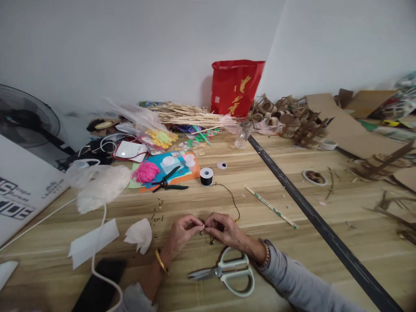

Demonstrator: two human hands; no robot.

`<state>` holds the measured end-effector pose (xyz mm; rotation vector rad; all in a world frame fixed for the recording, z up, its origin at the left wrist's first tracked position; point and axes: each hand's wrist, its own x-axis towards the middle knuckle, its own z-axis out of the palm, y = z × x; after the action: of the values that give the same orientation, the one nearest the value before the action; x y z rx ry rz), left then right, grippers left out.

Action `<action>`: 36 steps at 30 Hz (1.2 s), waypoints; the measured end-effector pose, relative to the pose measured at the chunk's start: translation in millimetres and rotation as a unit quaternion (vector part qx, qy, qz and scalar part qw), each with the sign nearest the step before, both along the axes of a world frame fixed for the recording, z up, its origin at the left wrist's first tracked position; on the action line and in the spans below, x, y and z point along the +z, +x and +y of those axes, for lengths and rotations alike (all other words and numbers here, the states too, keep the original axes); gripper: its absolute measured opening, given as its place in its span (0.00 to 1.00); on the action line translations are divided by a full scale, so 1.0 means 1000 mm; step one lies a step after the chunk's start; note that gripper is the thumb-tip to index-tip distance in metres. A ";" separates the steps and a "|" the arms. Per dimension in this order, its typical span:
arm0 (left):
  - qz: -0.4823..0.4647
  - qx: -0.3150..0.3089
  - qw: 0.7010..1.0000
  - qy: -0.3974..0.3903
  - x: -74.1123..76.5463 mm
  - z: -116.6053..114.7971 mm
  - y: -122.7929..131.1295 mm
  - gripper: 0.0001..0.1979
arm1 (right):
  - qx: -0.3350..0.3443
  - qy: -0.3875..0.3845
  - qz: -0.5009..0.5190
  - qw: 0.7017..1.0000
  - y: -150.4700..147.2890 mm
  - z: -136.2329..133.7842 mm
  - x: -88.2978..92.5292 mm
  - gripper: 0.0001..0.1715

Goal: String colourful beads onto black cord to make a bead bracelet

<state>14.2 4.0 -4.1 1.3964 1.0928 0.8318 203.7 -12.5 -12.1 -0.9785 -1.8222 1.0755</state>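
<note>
My left hand [184,233] and my right hand [224,229] meet fingertip to fingertip just above the table, both pinched closed on a thin black cord [234,200]. The cord curves from a white spool wound with black cord [206,177] to my right hand, with a small yellow bit beside that hand. A dark dangling end with tiny pieces [212,240] shows below the fingers; its details are too small to make out. Scissors with pale green handles [236,274] lie just below my hands, blades pointing left.
Black-handled pliers [169,184] and pink yarn [146,172] rest on coloured sheets. A patterned strip [271,206] lies to the right, before a long black band [305,207]. Crumpled tissue [139,235], a dark phone [99,286] and a white cable [94,255] are left. Behind stands a red bag [234,89].
</note>
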 end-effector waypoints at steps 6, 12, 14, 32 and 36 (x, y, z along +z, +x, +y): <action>-0.012 -0.027 0.998 0.054 0.007 -0.001 0.001 0.09 | -0.005 0.035 0.000 0.999 -0.001 -0.001 0.003 0.12; -0.006 -0.040 0.996 0.075 0.006 -0.002 0.000 0.06 | 0.013 0.045 0.002 0.999 -0.001 -0.002 0.000 0.10; -0.017 -0.028 0.997 0.066 0.005 -0.001 -0.002 0.06 | 0.026 0.043 -0.006 0.999 0.000 -0.002 0.002 0.11; -0.024 -0.031 0.997 0.060 0.007 -0.003 -0.003 0.07 | 0.053 -0.177 0.156 0.970 -0.003 0.000 -0.001 0.20; -0.013 -0.039 0.997 0.065 0.005 -0.003 -0.002 0.06 | 0.033 -0.186 0.140 0.972 -0.004 0.001 -0.003 0.20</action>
<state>12.0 1.5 1.2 1.5232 0.9720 0.8742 200.0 -11.6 -15.3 -0.9240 -1.4616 1.5520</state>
